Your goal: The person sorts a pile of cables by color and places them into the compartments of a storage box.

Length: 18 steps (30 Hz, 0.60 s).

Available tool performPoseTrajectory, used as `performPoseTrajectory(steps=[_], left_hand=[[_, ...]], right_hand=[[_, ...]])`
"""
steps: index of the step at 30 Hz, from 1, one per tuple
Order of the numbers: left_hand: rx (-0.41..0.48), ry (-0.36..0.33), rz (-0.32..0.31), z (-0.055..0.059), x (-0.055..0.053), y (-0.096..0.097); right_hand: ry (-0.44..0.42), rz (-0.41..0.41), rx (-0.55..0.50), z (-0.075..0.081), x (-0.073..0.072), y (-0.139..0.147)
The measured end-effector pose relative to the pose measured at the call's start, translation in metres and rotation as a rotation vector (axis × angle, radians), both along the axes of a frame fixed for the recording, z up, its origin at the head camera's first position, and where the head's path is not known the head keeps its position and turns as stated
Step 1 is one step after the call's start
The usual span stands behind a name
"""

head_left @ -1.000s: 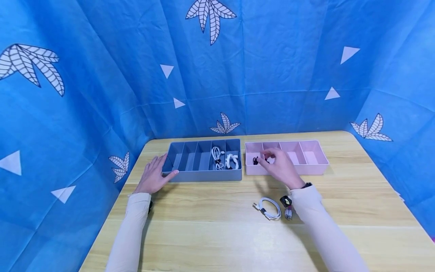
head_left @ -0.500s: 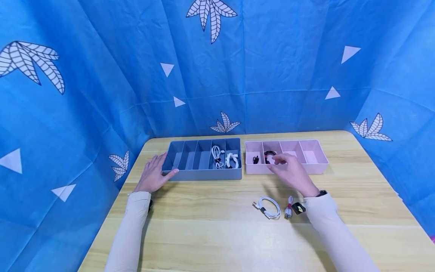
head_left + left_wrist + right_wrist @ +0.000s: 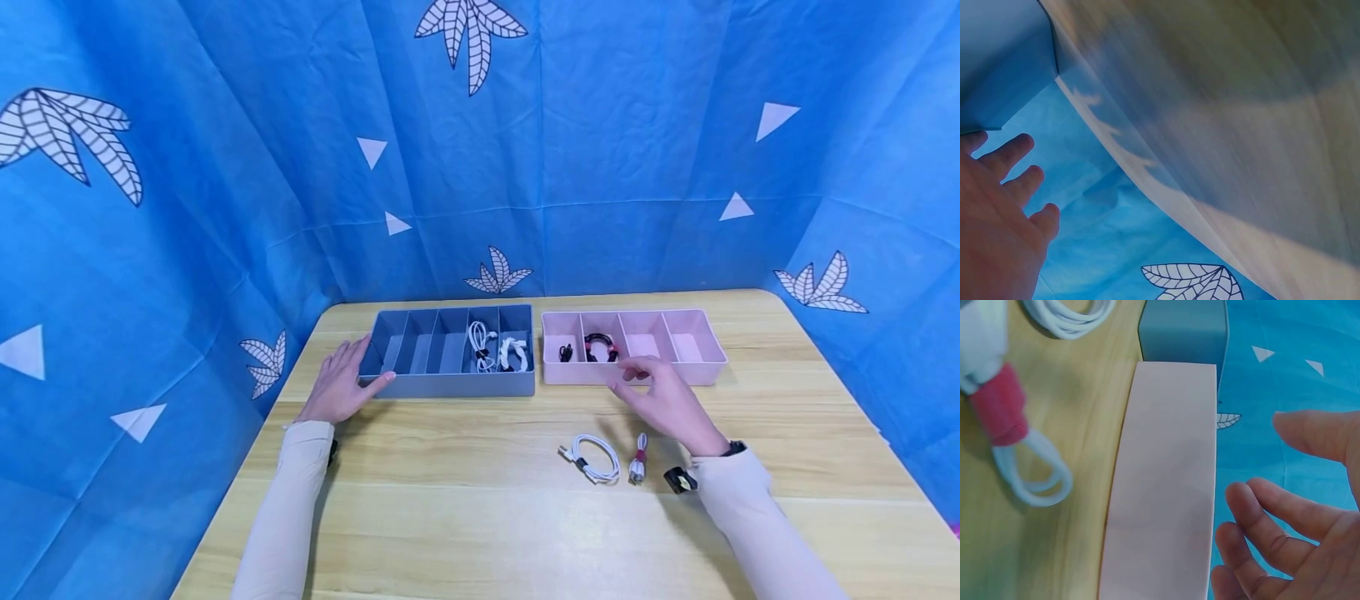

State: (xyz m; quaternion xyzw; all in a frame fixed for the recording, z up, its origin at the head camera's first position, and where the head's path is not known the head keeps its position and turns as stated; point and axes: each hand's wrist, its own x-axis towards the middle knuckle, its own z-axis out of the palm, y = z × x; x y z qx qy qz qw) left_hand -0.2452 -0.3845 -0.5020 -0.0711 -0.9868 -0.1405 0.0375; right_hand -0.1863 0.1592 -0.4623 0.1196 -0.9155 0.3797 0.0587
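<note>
My left hand (image 3: 339, 387) rests at the left end of the blue-grey divided box (image 3: 457, 386), thumb along its front and fingers spread. My right hand (image 3: 667, 404) hovers in front of the pink divided box (image 3: 705, 373), fingers loosely bent and nothing between them. In the pink box, a small black cable (image 3: 566, 353) lies in the leftmost compartment and a black coiled cable (image 3: 601, 337) with red parts in the one beside it. A white cable with a red strap (image 3: 999, 406) lies on the table close below that hand.
A coiled white cable (image 3: 596, 460) with a black tie lies on the wooden table (image 3: 465, 517). Two white cables, one of them a looped cable (image 3: 480, 343) and the other a bundled cable (image 3: 513, 355), sit in the blue-grey box's right compartments. A blue curtain (image 3: 645, 167) hangs behind.
My right hand has drawn back from the pink box, towards the right and nearer me, uncovering the black coiled cable in the second compartment. The left hand has stayed put.
</note>
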Motion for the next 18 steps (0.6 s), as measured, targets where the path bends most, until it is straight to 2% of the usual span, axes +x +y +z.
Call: performPoseTrajectory(steps=[13,18], left_hand=[[-0.001,-0.011,0.011,-0.001,0.002,0.000],[0.002,-0.025,0.024,0.000,0.003,0.000]], right_hand=[[0.032,0.003,0.046,-0.013,0.018,0.018],[0.002,-0.003,0.082,-0.016,0.025,0.025]])
